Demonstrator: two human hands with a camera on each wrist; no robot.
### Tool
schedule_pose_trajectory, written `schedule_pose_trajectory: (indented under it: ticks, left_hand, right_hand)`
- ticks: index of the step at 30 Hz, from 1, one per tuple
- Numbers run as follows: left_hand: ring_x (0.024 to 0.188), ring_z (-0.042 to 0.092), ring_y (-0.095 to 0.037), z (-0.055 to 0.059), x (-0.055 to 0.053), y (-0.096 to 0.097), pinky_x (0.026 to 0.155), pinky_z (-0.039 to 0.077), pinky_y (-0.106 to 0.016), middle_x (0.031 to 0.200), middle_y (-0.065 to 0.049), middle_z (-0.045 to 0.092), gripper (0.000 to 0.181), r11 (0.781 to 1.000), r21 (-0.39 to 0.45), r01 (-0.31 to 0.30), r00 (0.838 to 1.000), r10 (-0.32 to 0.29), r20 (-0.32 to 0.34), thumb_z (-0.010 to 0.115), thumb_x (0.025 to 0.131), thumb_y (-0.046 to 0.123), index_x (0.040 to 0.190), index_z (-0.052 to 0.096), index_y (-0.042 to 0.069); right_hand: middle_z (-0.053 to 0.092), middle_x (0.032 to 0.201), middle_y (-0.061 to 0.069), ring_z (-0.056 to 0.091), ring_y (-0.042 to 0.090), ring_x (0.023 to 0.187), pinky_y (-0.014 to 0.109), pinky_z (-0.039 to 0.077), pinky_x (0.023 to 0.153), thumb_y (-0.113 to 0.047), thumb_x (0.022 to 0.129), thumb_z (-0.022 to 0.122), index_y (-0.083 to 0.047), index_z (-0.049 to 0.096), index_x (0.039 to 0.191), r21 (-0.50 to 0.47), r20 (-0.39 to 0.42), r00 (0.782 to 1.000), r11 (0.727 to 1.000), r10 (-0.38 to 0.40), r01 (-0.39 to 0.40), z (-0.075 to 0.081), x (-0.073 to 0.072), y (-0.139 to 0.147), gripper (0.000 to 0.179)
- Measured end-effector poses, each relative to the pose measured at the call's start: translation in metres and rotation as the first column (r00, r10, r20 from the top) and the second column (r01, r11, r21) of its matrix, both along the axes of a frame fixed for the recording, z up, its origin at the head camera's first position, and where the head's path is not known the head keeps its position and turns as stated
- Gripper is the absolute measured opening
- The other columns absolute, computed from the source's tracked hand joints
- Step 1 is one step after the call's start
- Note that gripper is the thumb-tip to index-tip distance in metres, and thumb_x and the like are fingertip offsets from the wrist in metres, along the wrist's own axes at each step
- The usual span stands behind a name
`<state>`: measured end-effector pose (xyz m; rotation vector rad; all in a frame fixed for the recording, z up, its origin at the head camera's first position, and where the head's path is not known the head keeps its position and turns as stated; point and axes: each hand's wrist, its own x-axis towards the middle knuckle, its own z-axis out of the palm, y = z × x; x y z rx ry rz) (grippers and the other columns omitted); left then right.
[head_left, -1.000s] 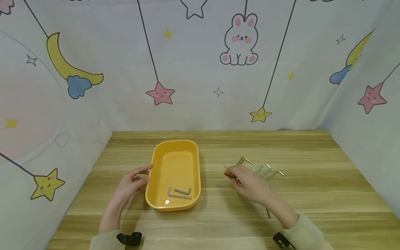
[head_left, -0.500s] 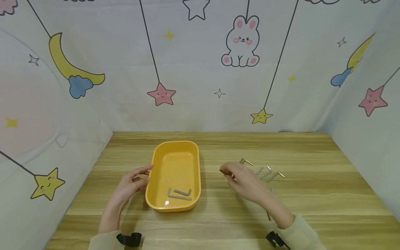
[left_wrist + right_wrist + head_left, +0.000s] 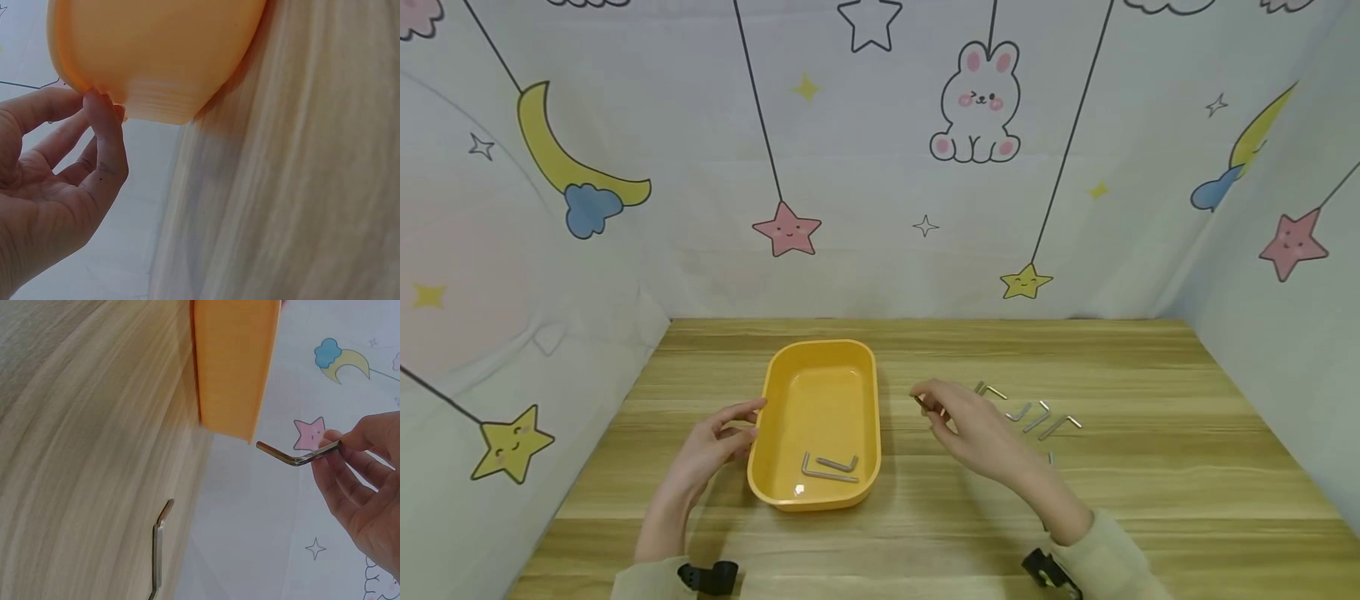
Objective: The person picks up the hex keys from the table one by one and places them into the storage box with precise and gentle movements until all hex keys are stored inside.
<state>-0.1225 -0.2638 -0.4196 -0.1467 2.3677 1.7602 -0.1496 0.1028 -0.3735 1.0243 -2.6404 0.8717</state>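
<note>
My right hand [image 3: 973,429] pinches an L-shaped hex key [image 3: 294,461] between thumb and fingers, raised over the table to the right of a yellow plastic tray [image 3: 765,467]. In the right wrist view the key's bent end points toward the tray wall. At the tray's left side, fingertips of my left hand [image 3: 715,437] touch the wall just at the rim, the fingers loosely bent. Two grey hex keys lie inside the tray near its front, one being a long hex key [image 3: 831,476] and the other a shorter hex key [image 3: 837,463].
Several loose hex keys lie right of my right hand, among them a brassy hex key [image 3: 997,392] and a silver hex key [image 3: 1037,417]. Part of another lies under my right forearm. A printed cloth [image 3: 865,275] stands behind the wooden table [image 3: 925,542].
My right hand has moved left toward the tray with the hex key, away from the loose keys. My left hand has stayed at the tray's side.
</note>
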Motion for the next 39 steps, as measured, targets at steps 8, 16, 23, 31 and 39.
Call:
schedule_pose_trajectory:
  ticks: [8, 16, 23, 31, 39]
  left_hand:
    - [0.091, 0.061, -0.011, -0.001, 0.0, 0.0, 0.079, 0.054, -0.022, 0.132, -0.019, 0.045, 0.048, 1.0, 0.001, -0.001, 1.0, 0.001, 0.001, 0.056, 0.096, 0.011, 0.143, 0.046, 0.009]
    - [0.088, 0.06, -0.006, -0.002, 0.001, -0.002, 0.079, 0.054, -0.022, 0.132, -0.019, 0.045, 0.05, 1.0, 0.001, 0.005, 1.0, -0.005, -0.001, 0.057, 0.095, 0.013, 0.143, 0.045, 0.008]
    - [0.087, 0.06, -0.006, -0.003, 0.001, -0.002, 0.079, 0.054, -0.022, 0.131, -0.018, 0.045, 0.049, 1.0, -0.001, 0.015, 1.0, -0.015, -0.006, 0.057, 0.096, 0.014, 0.143, 0.045, 0.008]
    - [0.088, 0.061, -0.007, -0.003, 0.001, -0.003, 0.078, 0.054, -0.022, 0.132, -0.019, 0.045, 0.049, 1.0, -0.002, 0.02, 1.0, -0.02, -0.01, 0.057, 0.096, 0.013, 0.143, 0.045, 0.008]
    - [0.087, 0.061, -0.008, -0.004, 0.0, -0.004, 0.077, 0.055, -0.023, 0.131, -0.019, 0.044, 0.05, 1.0, 0.006, 0.029, 0.999, -0.029, -0.019, 0.058, 0.095, 0.013, 0.144, 0.045, 0.008]
  right_hand:
    - [0.062, 0.09, -0.003, 0.059, 0.006, 0.079, 0.023, 0.055, 0.067, 0.002, 0.089, 0.059, -0.008, 0.06, 0.12, -0.063, -0.038, 0.997, 0.996, 0.06, -0.062, 0.002, -0.002, -0.009, 0.032]
    - [0.063, 0.088, 0.0, 0.059, 0.007, 0.078, 0.017, 0.053, 0.069, 0.005, 0.087, 0.06, -0.005, 0.06, 0.118, -0.108, -0.096, 0.991, 0.989, 0.095, -0.105, 0.003, -0.001, -0.019, 0.032]
    - [0.063, 0.089, 0.001, 0.06, 0.008, 0.08, 0.018, 0.053, 0.071, 0.006, 0.087, 0.061, -0.008, 0.059, 0.118, -0.128, -0.109, 0.989, 0.986, 0.096, -0.11, 0.006, 0.0, -0.028, 0.034]
    - [0.065, 0.093, 0.004, 0.061, 0.01, 0.084, 0.018, 0.054, 0.073, 0.005, 0.088, 0.059, -0.005, 0.059, 0.117, -0.163, -0.068, 0.992, 0.98, 0.108, -0.118, 0.007, 0.001, -0.039, 0.031]
    - [0.065, 0.093, 0.005, 0.061, 0.011, 0.085, 0.018, 0.053, 0.074, 0.006, 0.089, 0.058, -0.007, 0.057, 0.116, -0.191, -0.008, 0.991, 0.972, 0.136, -0.135, 0.004, -0.001, -0.05, 0.03]
